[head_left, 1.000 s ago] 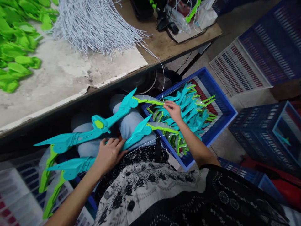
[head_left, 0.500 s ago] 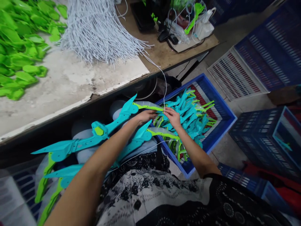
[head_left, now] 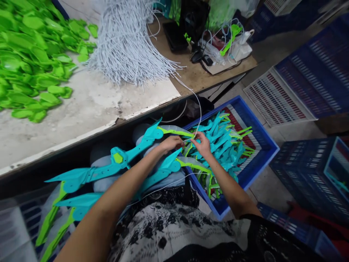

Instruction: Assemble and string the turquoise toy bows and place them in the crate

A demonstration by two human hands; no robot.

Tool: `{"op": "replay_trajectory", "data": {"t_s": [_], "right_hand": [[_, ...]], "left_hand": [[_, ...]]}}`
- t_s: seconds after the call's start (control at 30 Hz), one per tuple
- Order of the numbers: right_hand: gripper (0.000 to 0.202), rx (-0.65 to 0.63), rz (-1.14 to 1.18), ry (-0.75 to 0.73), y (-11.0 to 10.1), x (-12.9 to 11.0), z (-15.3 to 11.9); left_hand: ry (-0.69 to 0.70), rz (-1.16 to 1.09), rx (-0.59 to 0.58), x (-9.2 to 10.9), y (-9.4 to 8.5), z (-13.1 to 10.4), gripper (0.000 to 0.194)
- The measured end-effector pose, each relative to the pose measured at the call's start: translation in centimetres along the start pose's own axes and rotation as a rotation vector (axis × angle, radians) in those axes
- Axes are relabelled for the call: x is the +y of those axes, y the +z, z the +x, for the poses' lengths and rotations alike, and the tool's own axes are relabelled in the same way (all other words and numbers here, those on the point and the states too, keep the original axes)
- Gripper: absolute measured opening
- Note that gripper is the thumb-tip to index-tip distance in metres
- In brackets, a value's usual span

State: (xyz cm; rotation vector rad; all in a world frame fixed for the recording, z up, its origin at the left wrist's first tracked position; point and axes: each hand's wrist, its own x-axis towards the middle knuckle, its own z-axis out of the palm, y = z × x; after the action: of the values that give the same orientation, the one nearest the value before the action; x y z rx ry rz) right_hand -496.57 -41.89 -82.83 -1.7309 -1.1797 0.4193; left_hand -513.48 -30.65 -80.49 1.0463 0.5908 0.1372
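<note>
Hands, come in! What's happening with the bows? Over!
Right hand: pinching white cord at tip of upper bow. Left hand: close beside it. Left forearm crosses over lower bow.

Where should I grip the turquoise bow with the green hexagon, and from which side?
Likely the slim bar of the turquoise bow, beside the green hexagon, from above: it is narrow, near mid-length and uncovered, whereas the left hand and right hand crowd one green end.

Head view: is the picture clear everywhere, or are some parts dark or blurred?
Head view, under the table: deep shadow swallows most detail; head view, lower left: the whitish crate looks soft and blurred; head view, centre: the white cord by the right hand reads fairly clearly, but fingertip contact is too small to judge fully.
</note>
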Motion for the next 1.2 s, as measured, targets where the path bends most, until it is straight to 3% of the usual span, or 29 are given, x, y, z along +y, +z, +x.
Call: {"op": "replay_trajectory", "data": {"t_s": [0.13, 0.23, 0.33, 0.47, 0.63, 0.77, 0.83, 0.9, 0.93, 1.0, 1.07, 1.13, 1.2], "right_hand": [[0.066, -0.001, 0.050, -0.001, -0.5, 0.2, 0.6], [0.079, -0.031, 0.008, 0.002, -0.8, 0.1, 1.7], [0.081, -0.043, -0.030, 0.001, -0.7, 0.1, 3.1], [0.081, -0.032, -0.093, -0.030, 0.0, 0.5, 5.0], [0.066, -0.050, -0.315, -0.061, 0.8, 0.3, 6.9], [0.043, -0.007, -0.429, -0.238, 2.5, -3.6, 7.1], [0.035, -0.046, -0.431, -0.379, 4.9, -6.8, 6.2], [0.028, -0.216, -0.405, -0.580, 8.5, -10.3, 4.6], [0.027, -0.360, -0.391, -0.731, 10.7, -12.0, 3.6], [0.028, -0.602, -0.397, -1.003, 15.2, -14.9, 1.5], [0.037, -0.755, -0.475, -1.158, 19.0, -17.0, -0.4], [0.054, -0.844, -0.600, -1.198, 21.5, -18.5, -1.7], [0.065, -0.898, -0.707, -1.183, 22.7, -19.4, -2.3]], "left_hand": [[0.129, -0.082, 0.177, 3.4, -4.1, -9.9, 0.013], [0.304, -0.173, 0.380, 3.9, -7.8, -18.1, 0.020], [0.372, -0.241, 0.633, 1.2, -10.1, -24.4, 0.031], [0.362, -0.283, 0.795, -4.0, -10.1, -29.2, 0.033], [0.422, -0.174, 0.995, -7.3, -8.0, -31.4, 0.029], [0.317, 0.365, 1.066, -7.7, -6.9, -30.3, 0.027], [0.265, 0.687, 1.046, -7.8, -6.4, -29.3, 0.026], [0.237, 0.880, 0.964, -8.2, -5.8, -28.4, 0.027], [0.226, 0.917, 0.909, -8.4, -5.4, -28.1, 0.027], [0.226, 0.880, 0.843, -8.7, -4.7, -27.9, 0.028], [0.246, 0.707, 0.858, -8.7, -4.2, -28.2, 0.028], [0.286, 0.415, 0.911, -8.3, -3.9, -28.9, 0.024], [0.364, 0.068, 0.924, -7.6, -3.7, -29.5, 0.022]]}}
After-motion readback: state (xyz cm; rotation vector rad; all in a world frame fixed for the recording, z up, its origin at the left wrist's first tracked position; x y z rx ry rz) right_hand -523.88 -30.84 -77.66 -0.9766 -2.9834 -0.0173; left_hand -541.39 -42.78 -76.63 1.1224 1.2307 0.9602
